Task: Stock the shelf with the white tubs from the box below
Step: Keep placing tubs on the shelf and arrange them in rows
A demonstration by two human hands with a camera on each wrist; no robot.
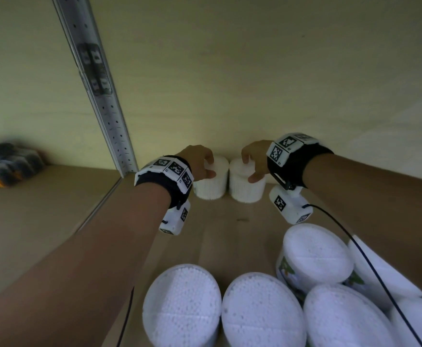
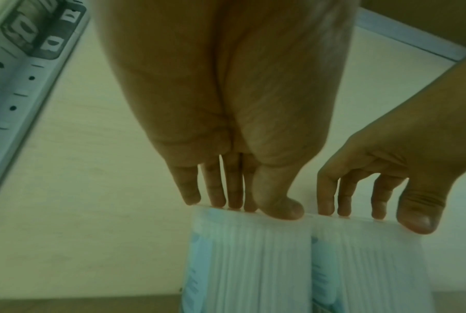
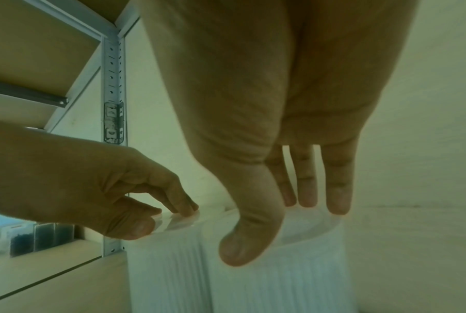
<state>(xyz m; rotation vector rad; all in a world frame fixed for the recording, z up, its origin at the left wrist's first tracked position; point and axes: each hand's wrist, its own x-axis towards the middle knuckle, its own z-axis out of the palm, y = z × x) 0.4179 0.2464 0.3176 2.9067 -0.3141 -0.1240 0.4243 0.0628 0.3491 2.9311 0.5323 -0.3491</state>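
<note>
Two white tubs [image 1: 211, 180] [image 1: 247, 182] stand touching at the back of the shelf [image 1: 225, 221], each gripped at its lid from above by the left hand [image 1: 198, 162] and right hand [image 1: 256, 161], fingers curled. Both should be released gently, once squared against the wall.

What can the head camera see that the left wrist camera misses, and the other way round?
Only the head view shows the lying tubs in front, dark boxes at far left, and both wristbands. Only the left wrist view shows the blue labels on the tubs' sides and each fingertip on the lids. Both show the left hand and right hand, each gripping the top of an upright tub by the back wall, and the post.
</note>
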